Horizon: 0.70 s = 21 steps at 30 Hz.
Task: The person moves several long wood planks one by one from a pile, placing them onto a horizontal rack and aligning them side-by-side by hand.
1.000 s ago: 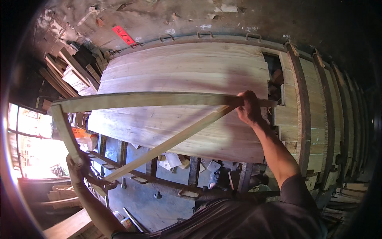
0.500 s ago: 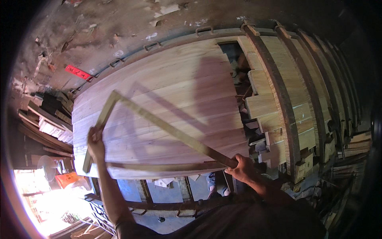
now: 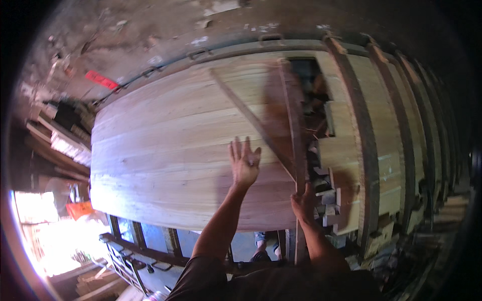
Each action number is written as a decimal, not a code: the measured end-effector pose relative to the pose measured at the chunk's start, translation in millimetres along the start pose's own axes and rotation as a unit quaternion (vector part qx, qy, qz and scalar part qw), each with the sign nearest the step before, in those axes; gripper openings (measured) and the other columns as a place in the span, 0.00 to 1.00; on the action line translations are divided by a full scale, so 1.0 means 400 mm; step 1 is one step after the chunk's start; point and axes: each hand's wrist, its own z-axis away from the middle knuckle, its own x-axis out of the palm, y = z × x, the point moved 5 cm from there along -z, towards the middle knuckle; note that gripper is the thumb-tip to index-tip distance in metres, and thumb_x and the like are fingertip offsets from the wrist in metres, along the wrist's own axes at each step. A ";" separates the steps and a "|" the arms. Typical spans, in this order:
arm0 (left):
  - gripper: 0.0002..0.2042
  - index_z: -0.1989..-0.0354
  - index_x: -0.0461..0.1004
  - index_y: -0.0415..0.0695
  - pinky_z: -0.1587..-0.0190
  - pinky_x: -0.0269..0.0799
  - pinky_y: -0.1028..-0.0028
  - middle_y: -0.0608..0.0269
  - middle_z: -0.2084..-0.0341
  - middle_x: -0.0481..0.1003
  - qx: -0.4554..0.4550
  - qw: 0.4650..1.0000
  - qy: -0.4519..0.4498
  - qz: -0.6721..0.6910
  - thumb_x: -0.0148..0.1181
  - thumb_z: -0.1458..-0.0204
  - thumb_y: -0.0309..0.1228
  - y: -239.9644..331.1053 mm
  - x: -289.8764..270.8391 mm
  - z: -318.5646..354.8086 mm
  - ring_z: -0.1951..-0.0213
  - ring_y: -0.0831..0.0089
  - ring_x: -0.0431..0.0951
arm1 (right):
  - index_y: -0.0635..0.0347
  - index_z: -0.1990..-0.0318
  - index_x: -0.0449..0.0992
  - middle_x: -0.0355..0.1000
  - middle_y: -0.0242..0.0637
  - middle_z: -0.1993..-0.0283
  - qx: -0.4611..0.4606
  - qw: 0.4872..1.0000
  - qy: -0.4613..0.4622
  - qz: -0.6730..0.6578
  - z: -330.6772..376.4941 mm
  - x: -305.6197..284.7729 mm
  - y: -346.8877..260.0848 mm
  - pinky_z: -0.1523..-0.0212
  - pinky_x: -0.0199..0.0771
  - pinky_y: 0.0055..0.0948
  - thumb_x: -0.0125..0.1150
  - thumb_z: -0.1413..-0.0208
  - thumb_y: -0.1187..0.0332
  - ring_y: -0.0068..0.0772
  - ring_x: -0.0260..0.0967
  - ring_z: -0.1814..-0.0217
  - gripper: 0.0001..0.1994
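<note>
A wide pale panel of planks (image 3: 170, 145) lies in front of me. My left hand (image 3: 244, 163) is over it with fingers spread, holding nothing. Closed round a long wooden strip (image 3: 292, 115) is my right hand (image 3: 304, 201), close to the panel's right side. The strip runs from the far edge toward my body. A thinner wooden strip (image 3: 246, 113) slants across the panel and comes to the long one just beyond my right hand. Whether the two are joined I cannot tell.
Dark clamp bars (image 3: 369, 150) cross more planks at the right. Wood offcuts (image 3: 329, 200) fill a gap beside the panel. Metal handles (image 3: 271, 38) line the far rail. Stacked boards (image 3: 60, 133) stand at the left, and a dark rail (image 3: 145, 251) runs along the near side.
The angled wooden piece, held by both hands across the panel, has swung round to the right. My left hand has let go and moved right; my right hand keeps its grip.
</note>
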 end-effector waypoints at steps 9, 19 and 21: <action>0.30 0.31 0.60 0.44 0.28 0.41 0.45 0.38 0.29 0.50 -0.041 0.996 -0.076 -0.034 0.56 0.41 0.42 -0.066 0.042 0.009 0.27 0.37 0.44 | 0.62 0.27 0.51 0.48 0.59 0.26 -0.247 0.965 -0.083 0.034 0.066 -0.028 -0.093 0.26 0.44 0.54 0.65 0.52 0.76 0.64 0.43 0.23 0.43; 0.37 0.32 0.51 0.30 0.32 0.54 0.56 0.40 0.36 0.58 -0.504 0.779 0.369 0.053 0.63 0.48 0.28 -0.441 -0.332 0.778 0.35 0.49 0.59 | 0.66 0.27 0.51 0.43 0.55 0.22 -0.257 0.964 -0.074 -0.011 0.001 0.021 0.016 0.23 0.40 0.48 0.50 0.46 0.79 0.56 0.39 0.20 0.36; 0.34 0.35 0.55 0.30 0.36 0.61 0.57 0.43 0.41 0.63 -0.552 0.691 0.428 0.184 0.64 0.48 0.28 -0.420 -0.351 0.780 0.40 0.53 0.66 | 0.65 0.27 0.51 0.44 0.54 0.22 -0.259 0.963 -0.078 -0.019 -0.013 0.013 0.005 0.23 0.40 0.47 0.50 0.46 0.79 0.56 0.39 0.19 0.36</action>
